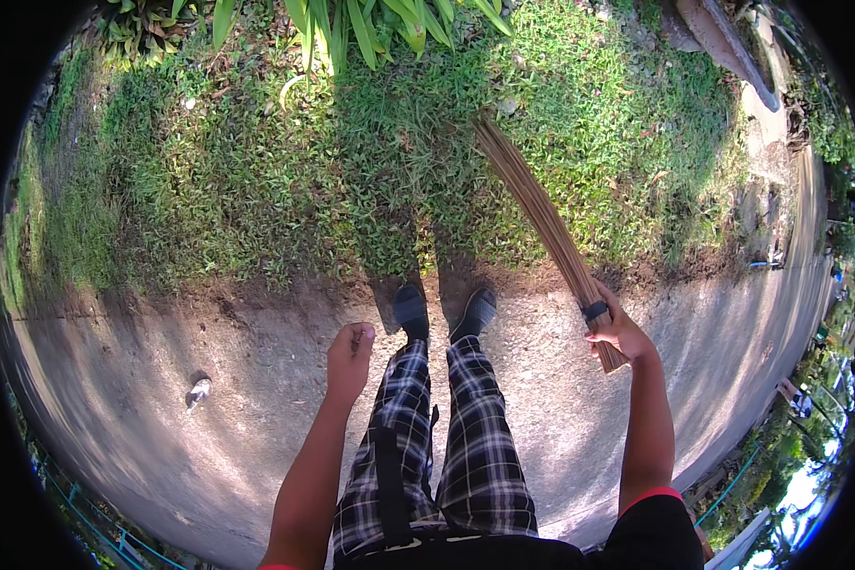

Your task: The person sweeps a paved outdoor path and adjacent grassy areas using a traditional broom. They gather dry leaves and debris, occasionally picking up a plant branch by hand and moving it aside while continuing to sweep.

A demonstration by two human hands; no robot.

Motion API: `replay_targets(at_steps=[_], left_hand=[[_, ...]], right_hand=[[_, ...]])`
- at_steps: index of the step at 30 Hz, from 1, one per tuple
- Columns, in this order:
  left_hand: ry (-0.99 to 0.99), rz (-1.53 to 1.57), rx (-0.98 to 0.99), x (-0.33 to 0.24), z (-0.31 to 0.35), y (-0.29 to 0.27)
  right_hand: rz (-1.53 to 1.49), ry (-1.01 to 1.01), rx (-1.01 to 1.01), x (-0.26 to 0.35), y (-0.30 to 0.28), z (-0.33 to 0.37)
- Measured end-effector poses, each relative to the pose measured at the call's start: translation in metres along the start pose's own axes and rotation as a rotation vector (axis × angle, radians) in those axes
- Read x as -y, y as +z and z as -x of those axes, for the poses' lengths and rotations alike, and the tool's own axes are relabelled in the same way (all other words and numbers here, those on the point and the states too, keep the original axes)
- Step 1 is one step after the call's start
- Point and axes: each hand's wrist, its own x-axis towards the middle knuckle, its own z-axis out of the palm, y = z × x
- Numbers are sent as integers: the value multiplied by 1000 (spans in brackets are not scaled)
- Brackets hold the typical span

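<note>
My right hand (pixel 625 332) is wrapped round the lower end of a stick broom (pixel 541 214), a long bundle of thin brown sticks, close to its dark binding (pixel 594 311). The broom slants up and to the left, with its darker far tips over the grass. Out over the pavement, left of my legs, my left hand (pixel 351 353) is curled into a loose fist, and nothing shows in it.
Grass (pixel 256 180) borders the rough pavement (pixel 285 418) along a strip of dark soil. Long-leaved plants (pixel 361 24) grow at the far side. A small whitish scrap (pixel 199 390) lies on the pavement at left. My dark shoes (pixel 410 309) stand near the grass edge.
</note>
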Motion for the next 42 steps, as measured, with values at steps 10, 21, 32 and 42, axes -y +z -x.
replay_targets(at_steps=[10, 21, 32, 42], left_hand=[[11, 116, -66, 5, -1, -4], [-23, 70, -90, 7, -2, -20], [-57, 144, -116, 22, -2, -29], [-45, 91, -105, 20, 1, -37]], right_hand=[[-30, -13, -170, 97, 62, -138], [169, -26, 143, 20, 30, -36], [141, 26, -67, 61, 174, -149], [-50, 0, 69, -15, 51, -9]])
